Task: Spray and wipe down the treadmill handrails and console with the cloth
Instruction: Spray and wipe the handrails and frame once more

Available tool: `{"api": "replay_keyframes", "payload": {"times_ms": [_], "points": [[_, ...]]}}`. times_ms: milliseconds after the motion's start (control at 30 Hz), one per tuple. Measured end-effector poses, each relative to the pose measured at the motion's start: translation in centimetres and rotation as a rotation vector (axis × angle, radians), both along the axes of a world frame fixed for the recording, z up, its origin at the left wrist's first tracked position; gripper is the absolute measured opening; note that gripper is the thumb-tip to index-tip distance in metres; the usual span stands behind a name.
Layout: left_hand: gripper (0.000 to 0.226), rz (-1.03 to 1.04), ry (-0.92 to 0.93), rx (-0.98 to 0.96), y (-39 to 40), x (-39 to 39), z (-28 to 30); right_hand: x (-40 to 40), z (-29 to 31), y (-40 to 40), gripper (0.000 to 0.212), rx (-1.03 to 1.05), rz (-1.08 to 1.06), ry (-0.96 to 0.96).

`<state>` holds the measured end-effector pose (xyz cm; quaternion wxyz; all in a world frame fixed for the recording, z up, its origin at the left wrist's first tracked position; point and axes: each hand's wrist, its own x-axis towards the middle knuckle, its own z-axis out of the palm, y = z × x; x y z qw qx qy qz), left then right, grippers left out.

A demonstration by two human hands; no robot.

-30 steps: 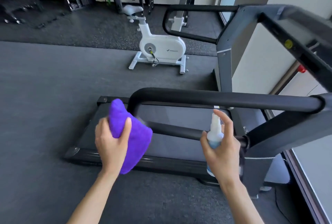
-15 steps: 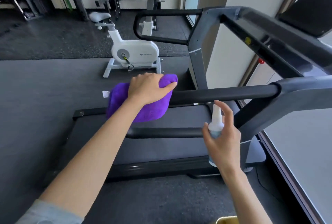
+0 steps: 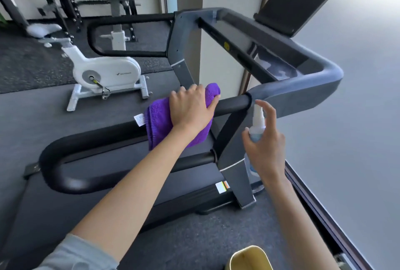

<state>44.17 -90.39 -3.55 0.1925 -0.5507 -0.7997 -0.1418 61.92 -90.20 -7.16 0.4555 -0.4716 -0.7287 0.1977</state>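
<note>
Left hand is clamped over purple cloth on near handrail, right hand is wrapped round spray bottle; firm pressure is best kept along the bar.

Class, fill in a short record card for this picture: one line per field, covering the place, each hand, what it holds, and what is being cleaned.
Place: gym, beside a treadmill
Left hand: grips a purple cloth, pressing it on the near handrail
Right hand: holds a spray bottle, forefinger over the nozzle
Bottle position: beside the handrail's console end
Console screen: dark
Behind: white exercise bike
Bottom edge: yellow container
</note>
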Motion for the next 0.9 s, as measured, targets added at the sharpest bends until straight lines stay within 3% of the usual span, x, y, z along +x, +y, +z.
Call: {"api": "replay_keyframes", "payload": {"times_ms": [267, 433, 600, 733, 833, 900], "points": [[0.050, 0.006, -0.098, 0.075, 9.0, 8.1, 0.4, 6.6, 0.0, 5.5, 0.062, 0.049, -0.029, 0.045], [0.045, -0.124, -0.184, 0.200, 12.5, 11.7, 1.0, 8.7, 0.0, 7.5, 0.060, 0.055, -0.051, 0.043], [0.045, -0.297, -0.182, 0.182, 10.6, 10.0, 1.1, 8.2, 0.0, 8.6, 0.061, 0.054, -0.036, 0.039], [0.046, -0.196, -0.211, 0.284, 7.2, 6.8, 0.3, 7.9, -0.2, 8.9, 0.060, 0.057, -0.034, 0.044], [0.044, -0.200, -0.286, 0.401, 9.0, 8.1, 2.0, 7.9, 0.1, 8.9, 0.060, 0.075, -0.052, 0.077], [0.047, -0.304, -0.352, 0.314, 11.5, 10.0, 3.2, 8.0, 0.5, 8.9, 0.060, 0.086, -0.058, 0.103]]}}
